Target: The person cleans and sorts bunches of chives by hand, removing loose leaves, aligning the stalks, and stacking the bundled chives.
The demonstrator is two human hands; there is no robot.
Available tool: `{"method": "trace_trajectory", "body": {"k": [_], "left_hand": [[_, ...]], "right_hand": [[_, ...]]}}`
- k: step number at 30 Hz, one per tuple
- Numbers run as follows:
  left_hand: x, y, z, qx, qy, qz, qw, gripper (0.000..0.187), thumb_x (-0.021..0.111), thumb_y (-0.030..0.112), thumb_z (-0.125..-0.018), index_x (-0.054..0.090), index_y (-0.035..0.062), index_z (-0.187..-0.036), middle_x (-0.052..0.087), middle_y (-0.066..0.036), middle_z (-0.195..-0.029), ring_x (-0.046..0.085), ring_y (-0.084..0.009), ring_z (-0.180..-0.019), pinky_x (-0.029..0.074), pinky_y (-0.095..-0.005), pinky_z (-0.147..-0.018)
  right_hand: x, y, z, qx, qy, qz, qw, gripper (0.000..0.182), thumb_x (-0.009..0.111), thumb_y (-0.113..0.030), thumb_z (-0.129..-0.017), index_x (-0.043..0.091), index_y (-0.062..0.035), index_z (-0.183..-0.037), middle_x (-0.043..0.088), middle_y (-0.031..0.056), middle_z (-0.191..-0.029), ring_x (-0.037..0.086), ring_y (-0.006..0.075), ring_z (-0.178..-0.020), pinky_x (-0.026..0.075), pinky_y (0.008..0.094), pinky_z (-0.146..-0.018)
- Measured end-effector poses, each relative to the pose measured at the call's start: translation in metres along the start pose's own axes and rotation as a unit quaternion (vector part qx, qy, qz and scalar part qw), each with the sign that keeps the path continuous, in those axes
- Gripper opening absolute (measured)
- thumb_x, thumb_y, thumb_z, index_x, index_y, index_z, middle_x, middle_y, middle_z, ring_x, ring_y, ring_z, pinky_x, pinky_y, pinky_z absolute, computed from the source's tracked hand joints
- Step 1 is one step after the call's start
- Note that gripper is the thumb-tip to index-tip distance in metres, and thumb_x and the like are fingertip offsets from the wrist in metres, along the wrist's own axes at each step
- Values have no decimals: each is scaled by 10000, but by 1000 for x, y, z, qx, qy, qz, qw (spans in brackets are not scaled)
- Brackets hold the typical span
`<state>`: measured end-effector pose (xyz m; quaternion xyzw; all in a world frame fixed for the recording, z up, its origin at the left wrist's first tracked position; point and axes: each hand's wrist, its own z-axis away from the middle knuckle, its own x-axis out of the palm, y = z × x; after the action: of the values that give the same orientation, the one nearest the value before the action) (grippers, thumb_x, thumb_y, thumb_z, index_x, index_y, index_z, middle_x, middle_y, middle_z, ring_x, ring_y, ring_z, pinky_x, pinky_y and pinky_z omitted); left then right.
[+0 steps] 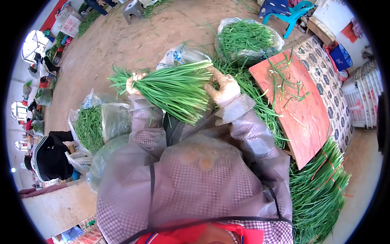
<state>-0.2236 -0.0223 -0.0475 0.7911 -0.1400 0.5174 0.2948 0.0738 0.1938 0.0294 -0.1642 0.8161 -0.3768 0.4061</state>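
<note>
A fanned bunch of long green stalks (174,87) lies across in front of my body. My left hand (136,82), gloved, is closed round its narrow end, with leafy tips sticking out to the left. At the wide end, my right hand (224,87), also gloved, has its thumb and fingers apart beside the pale cut ends; whether the fingertips touch them is hard to tell. Loose stalks (256,91) lie beside my right forearm, along a reddish wooden board (300,118) with scattered scraps on it.
Plastic bags of greens stand ahead (248,36) and at left (90,126). Tied bundles (317,195) lie at lower right. White crates (361,97), a blue chair (290,16) and a grey stool (133,10) stand farther out. A person in black (53,156) is at left.
</note>
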Motion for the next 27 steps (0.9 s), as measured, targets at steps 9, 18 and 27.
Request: {"method": "trace_trajectory", "body": {"k": [9,18,27], "left_hand": [[6,1,4,38,162,-51,985,116,486,131,-704,479,74,-604,470,-52,-558,408,-189,-546,419,-385,-761],[46,-12,-34,113,274,-124,947,140,490,162,-667,460,83,-555,476,-74,-529,449,-244,-520,468,-443,-681],[77,-13,-91,140,200,-150,958,129,484,158,-644,446,105,-533,497,-63,-548,473,-269,-549,434,-485,-687]], "right_hand": [[-7,7,11,193,99,-382,898,83,593,-28,-849,648,-4,-906,624,12,-727,527,48,-616,422,179,-566],[-22,9,54,143,-463,-271,831,224,559,-191,-884,673,-16,-964,650,51,-812,562,104,-682,455,232,-583],[35,-2,54,85,-289,-173,938,315,563,-261,-889,605,-21,-1087,659,133,-940,618,216,-864,489,317,-772]]}}
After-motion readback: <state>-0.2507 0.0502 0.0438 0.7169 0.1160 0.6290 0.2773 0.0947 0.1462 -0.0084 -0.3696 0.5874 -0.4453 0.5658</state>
